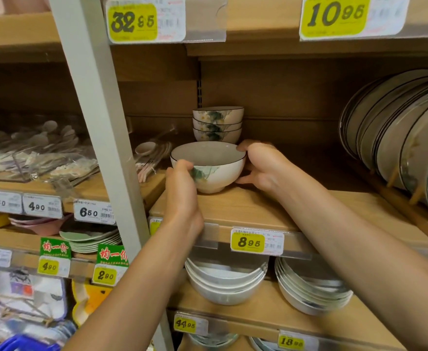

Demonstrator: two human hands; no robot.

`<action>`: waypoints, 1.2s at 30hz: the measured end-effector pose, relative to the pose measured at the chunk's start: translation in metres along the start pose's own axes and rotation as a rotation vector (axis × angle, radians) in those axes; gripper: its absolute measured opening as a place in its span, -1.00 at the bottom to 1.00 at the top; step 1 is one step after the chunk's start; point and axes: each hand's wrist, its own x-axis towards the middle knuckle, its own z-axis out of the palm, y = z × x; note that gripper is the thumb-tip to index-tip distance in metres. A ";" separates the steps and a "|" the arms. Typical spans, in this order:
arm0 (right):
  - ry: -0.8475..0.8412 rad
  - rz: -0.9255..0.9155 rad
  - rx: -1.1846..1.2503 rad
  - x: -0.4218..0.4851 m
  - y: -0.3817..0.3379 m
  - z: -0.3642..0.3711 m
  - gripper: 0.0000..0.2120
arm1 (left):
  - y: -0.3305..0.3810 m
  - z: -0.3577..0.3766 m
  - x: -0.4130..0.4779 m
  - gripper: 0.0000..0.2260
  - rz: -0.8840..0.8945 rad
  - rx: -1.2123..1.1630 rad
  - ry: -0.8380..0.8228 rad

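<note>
A white bowl [216, 171] with a thin dark rim and a green leaf print stands on the wooden shelf [253, 211] at chest height. My left hand [182, 188] grips its left side, fingers curled round the wall. My right hand [262, 164] holds its right side, thumb at the rim and fingers under the wall. Just behind it stands a stack of three matching bowls [217, 124].
Upright plates [395, 133] lean in a wooden rack at the right. Packed spoons [35, 153] fill the left shelf beyond a grey post [99, 122]. Stacked white bowls [227, 282] and dishes [311, 292] sit on the shelf below. Yellow price tags line the shelf edges.
</note>
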 end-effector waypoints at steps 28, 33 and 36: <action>-0.131 -0.028 0.010 -0.016 0.016 0.003 -0.65 | -0.014 -0.017 -0.029 -0.53 0.106 -0.239 -0.130; -0.142 -0.035 0.004 -0.028 0.021 0.003 -0.80 | -0.017 -0.027 -0.036 -0.50 0.128 -0.230 -0.176; -0.143 -0.045 0.016 -0.034 0.023 0.003 -0.82 | -0.014 -0.029 -0.040 -0.50 0.134 -0.231 -0.167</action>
